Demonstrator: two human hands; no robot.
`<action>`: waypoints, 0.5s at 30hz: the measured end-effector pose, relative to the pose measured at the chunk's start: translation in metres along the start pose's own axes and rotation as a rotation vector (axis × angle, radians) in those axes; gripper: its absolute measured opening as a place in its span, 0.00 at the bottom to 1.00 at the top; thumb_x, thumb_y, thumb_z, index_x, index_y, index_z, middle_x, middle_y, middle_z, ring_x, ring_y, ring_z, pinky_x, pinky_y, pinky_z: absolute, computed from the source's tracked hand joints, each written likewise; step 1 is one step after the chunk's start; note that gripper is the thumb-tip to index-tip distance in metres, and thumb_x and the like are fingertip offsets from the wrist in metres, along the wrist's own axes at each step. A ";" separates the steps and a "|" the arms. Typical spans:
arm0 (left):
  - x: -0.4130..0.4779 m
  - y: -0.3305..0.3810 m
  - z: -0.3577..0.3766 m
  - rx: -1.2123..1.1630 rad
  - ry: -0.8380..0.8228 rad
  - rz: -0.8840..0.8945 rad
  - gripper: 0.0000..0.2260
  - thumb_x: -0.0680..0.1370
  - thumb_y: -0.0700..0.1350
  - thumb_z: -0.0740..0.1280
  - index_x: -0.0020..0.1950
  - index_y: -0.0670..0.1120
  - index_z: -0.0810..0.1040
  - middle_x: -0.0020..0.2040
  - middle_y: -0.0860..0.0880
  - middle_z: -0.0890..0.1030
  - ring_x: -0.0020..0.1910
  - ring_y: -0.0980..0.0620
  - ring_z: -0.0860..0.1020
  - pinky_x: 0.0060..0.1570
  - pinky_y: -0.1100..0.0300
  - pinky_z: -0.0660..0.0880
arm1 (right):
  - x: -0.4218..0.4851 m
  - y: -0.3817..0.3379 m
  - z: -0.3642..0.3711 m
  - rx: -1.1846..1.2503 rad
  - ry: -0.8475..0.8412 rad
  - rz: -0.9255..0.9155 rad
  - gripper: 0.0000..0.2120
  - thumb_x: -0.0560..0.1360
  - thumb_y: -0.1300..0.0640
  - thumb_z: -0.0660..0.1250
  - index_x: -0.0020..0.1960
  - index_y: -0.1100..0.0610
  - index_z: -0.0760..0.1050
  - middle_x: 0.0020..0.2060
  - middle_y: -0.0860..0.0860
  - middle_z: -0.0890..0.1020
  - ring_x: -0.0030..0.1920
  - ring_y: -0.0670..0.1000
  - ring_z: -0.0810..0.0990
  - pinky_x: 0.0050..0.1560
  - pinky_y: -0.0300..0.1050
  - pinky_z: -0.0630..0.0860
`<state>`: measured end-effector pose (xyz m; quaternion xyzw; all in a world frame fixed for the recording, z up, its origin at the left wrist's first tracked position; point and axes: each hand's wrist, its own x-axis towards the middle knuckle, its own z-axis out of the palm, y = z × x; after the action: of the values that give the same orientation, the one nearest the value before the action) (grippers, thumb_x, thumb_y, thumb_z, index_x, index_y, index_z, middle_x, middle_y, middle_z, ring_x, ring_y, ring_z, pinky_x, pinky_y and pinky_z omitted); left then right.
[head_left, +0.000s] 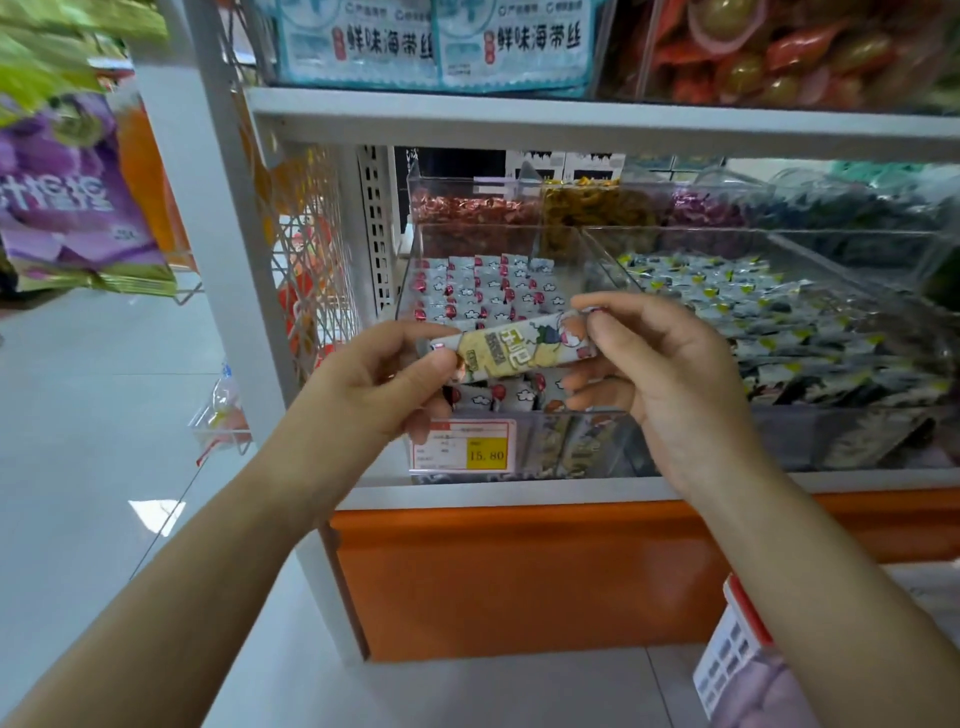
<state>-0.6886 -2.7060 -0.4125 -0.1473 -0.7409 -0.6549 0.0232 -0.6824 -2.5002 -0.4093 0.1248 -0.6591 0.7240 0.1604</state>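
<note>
The grip of the left hand is clenched on the left end of a long snack packet, thumb on top and fingers curled beneath. The right hand pinches the packet's other end between thumb and forefinger, its other fingers bent below. The packet hangs in the air between them, tilted up slightly to the right, just in front of a clear bin on the lower shelf. That bin holds rows of small white-and-red packets. A price tag with a yellow field sits on the bin's front wall, below the left hand. Just to the right, a second clear bin holds dark packets. Under the shelf runs an orange panel, and the upper shelf carries pale blue packs.
</note>
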 end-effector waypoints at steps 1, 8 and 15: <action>0.001 0.000 0.000 -0.111 -0.007 -0.030 0.15 0.70 0.48 0.66 0.54 0.45 0.79 0.33 0.47 0.77 0.30 0.56 0.74 0.30 0.67 0.72 | 0.000 0.001 0.001 0.013 0.013 0.010 0.07 0.76 0.63 0.63 0.51 0.58 0.79 0.35 0.50 0.82 0.31 0.51 0.82 0.30 0.40 0.78; 0.004 0.000 0.002 -0.440 0.021 -0.073 0.10 0.70 0.45 0.65 0.44 0.43 0.84 0.32 0.51 0.79 0.28 0.60 0.73 0.31 0.71 0.74 | 0.001 0.007 0.008 0.277 0.117 0.259 0.05 0.72 0.60 0.66 0.39 0.60 0.78 0.33 0.51 0.84 0.27 0.48 0.81 0.24 0.36 0.75; 0.005 0.002 0.003 -0.591 0.133 -0.225 0.09 0.78 0.41 0.61 0.51 0.40 0.80 0.37 0.47 0.79 0.24 0.59 0.72 0.22 0.69 0.70 | 0.000 0.007 0.011 0.390 0.045 0.376 0.11 0.65 0.57 0.67 0.44 0.63 0.76 0.30 0.54 0.83 0.27 0.48 0.82 0.24 0.35 0.76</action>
<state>-0.6921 -2.7020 -0.4103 -0.0215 -0.5269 -0.8485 -0.0449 -0.6859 -2.5117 -0.4148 0.0129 -0.5151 0.8569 0.0106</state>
